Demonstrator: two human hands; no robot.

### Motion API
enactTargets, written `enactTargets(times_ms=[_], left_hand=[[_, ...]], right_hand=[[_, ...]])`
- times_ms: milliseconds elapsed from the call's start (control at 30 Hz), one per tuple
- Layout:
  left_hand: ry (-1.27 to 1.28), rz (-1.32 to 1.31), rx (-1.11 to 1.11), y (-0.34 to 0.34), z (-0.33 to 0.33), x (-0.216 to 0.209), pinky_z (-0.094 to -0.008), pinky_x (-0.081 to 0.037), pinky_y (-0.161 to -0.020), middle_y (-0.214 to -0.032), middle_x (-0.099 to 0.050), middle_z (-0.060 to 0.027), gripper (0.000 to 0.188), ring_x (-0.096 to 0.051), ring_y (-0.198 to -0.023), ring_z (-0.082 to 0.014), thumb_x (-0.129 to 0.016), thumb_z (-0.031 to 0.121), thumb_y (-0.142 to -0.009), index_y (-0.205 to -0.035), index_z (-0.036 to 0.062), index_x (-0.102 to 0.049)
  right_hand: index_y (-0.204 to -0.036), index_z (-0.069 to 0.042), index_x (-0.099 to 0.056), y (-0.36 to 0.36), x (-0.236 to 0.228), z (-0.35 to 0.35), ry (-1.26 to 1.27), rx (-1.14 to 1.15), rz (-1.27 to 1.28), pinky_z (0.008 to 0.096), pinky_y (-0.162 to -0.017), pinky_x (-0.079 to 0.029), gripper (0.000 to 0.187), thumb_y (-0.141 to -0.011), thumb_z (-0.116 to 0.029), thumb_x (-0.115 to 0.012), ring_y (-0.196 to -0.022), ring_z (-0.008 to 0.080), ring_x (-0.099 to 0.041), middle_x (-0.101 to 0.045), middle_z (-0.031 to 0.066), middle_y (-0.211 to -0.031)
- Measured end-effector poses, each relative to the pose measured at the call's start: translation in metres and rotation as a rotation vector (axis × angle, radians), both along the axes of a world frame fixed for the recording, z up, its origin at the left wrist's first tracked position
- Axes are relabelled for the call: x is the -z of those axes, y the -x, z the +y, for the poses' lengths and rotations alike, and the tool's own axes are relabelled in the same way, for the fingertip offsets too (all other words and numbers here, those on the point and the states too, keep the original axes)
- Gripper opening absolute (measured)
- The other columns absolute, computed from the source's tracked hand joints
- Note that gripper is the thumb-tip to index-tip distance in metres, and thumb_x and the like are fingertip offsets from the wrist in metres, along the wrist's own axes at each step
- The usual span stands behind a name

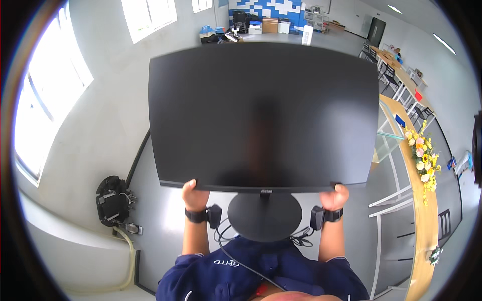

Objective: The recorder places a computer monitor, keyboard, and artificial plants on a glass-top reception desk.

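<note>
A large black computer monitor (226, 115) fills the middle of the view, its dark screen toward me. My left hand (195, 197) grips its lower edge near the left corner, thumb on the front bezel and fingers hidden behind. Near the right corner, my right hand (335, 197) holds the same edge in the same way. Below the bezel the round black stand base (264, 218) shows between my forearms, close to my dark blue shirt. Each wrist wears a black strap with a small box. A dark cable loops beneath the base.
To the right runs a long wooden table (417, 220) with a glass tank (389, 145) and a yellow flower arrangement (423, 155). A black wheeled device (113, 200) stands on the floor at left by the wall. Boxes (270, 25) and chairs are farther back.
</note>
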State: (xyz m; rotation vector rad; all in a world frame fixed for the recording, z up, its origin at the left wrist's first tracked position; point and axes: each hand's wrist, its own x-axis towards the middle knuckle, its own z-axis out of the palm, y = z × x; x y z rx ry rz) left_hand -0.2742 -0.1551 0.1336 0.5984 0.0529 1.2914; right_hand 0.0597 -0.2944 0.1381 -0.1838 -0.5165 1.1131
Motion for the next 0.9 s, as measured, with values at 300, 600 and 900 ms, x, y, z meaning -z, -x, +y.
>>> enactTargets(times_ms=[300,600,900], left_hand=[[-0.258,-0.154,0.212,-0.071,0.123,-0.046,-0.0379,-0.031,-0.093,-0.109,-0.051,-0.0116,0.042,-0.047,-0.103,-0.0252,-0.051,0.011,-0.067,-0.108,-0.001,-0.047],[-0.216,-0.131,0.263,-0.138,0.188,-0.05,-0.0362,-0.032,-0.093,-0.108,-0.052,-0.0111,0.04,-0.047,-0.104,-0.0254,-0.053,0.007,-0.068,-0.107,-0.0011,-0.048],[-0.146,-0.07,0.142,-0.196,0.239,-0.009,-0.0366,-0.034,-0.091,-0.107,-0.052,-0.0128,0.043,-0.048,-0.102,-0.0262,-0.052,0.009,-0.067,-0.108,-0.002,-0.046]], right_hand=[[-0.108,-0.004,-0.049,-0.043,-0.05,0.071,-0.291,0.12,-0.065,0.0384,-0.089,-0.035,0.043,-0.066,-0.004,-0.056,-0.102,0.0248,-0.047,-0.052,0.0082,-0.108],[-0.104,-0.005,-0.051,-0.103,-0.036,0.147,-0.297,0.184,0.046,0.0431,-0.095,-0.029,0.042,-0.062,-0.003,-0.057,-0.105,0.0261,-0.044,-0.051,0.009,-0.109],[-0.104,-0.006,-0.052,-0.182,0.008,0.231,-0.281,0.11,0.11,0.0442,-0.095,-0.029,0.049,-0.056,-0.002,-0.056,-0.106,0.0267,-0.043,-0.052,0.0083,-0.109]])
